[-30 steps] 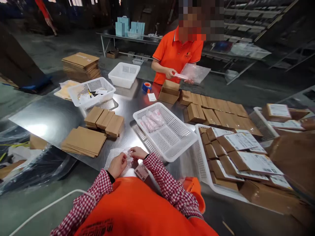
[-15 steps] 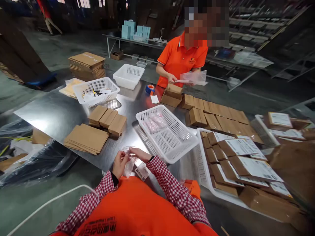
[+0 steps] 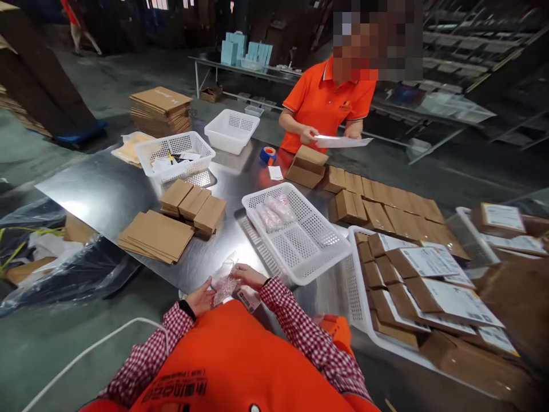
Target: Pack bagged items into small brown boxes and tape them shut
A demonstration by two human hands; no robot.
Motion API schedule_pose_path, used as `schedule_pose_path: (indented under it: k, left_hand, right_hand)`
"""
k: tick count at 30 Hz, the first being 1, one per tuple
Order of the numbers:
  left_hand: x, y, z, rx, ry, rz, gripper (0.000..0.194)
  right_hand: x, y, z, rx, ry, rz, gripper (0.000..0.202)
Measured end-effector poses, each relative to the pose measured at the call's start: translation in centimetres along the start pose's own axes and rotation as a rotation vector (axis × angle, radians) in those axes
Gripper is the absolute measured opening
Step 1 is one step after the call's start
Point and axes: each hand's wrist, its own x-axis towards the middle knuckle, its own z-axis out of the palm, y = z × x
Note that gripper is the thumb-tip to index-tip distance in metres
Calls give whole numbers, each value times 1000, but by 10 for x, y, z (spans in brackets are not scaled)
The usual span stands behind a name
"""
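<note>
Clear bubble wrap (image 3: 223, 278) sits pinched between both hands at the near edge of the steel counter (image 3: 107, 194): the left hand (image 3: 200, 297) grips its lower side, the right hand (image 3: 249, 276) closes on its right edge. Just beyond stands a white basket (image 3: 300, 234) holding wrapped packets (image 3: 274, 212), with flat cardboard sheets (image 3: 155, 234) to the left.

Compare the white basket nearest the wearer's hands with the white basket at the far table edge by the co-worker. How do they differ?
The near basket holds a few pink bubble-wrapped packets at its far end; the far basket shows nothing inside. The near basket sits skewed to the table edge and looks longer and shallower; the far basket looks squarer and deeper. Both are white perforated plastic, resting on the steel table.
</note>
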Motion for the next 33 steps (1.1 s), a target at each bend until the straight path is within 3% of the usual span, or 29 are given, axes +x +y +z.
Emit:
schedule_pose_path:
  k: [2, 5, 8, 12, 15, 18, 23, 25, 29, 31, 33]
  left_hand:
    - [-1, 4, 10, -37, -86, -25, 38]
    - [-10, 16, 26, -68, -126, 15, 34]
    - [-22, 28, 39, -30, -149, 185, 19]
    - [-33, 30, 59, 18, -125, 471, 22]
    - [-41, 23, 73, 88, -103, 587, 33]
    - [-51, 19, 76, 201, -172, 541, 39]
    - [-64, 16, 57, 317, -215, 349, 38]
    - [-64, 16, 48, 299, -237, 259, 33]
    - [-62, 20, 35, 145, -221, 146, 27]
    - [-62, 25, 32, 44, -184, 158, 28]
    - [-62, 33, 35, -30, -140, 220, 31]
  right_hand:
    - [-8, -3, 7, 23, -43, -13, 16]
    - [-26, -13, 10, 117, -238, -34, 20]
    - [-45, -23, 10, 263, -364, -50, 34]
    - [-51, -26, 17, 177, -113, -112, 35]
    - [-41, -18, 24, 53, -15, -180, 37]
    - [-30, -6, 28, -4, 41, -239, 41]
    - [-36, -1, 35, 44, 128, -320, 39]
    - [-44, -8, 37, -9, 68, -376, 44]
    - [-60, -29, 28, -97, -234, -386, 51]
    - [-67, -40, 16, -46, -229, -367, 53]
    - [-74, -53, 5, -2, -140, -387, 58]
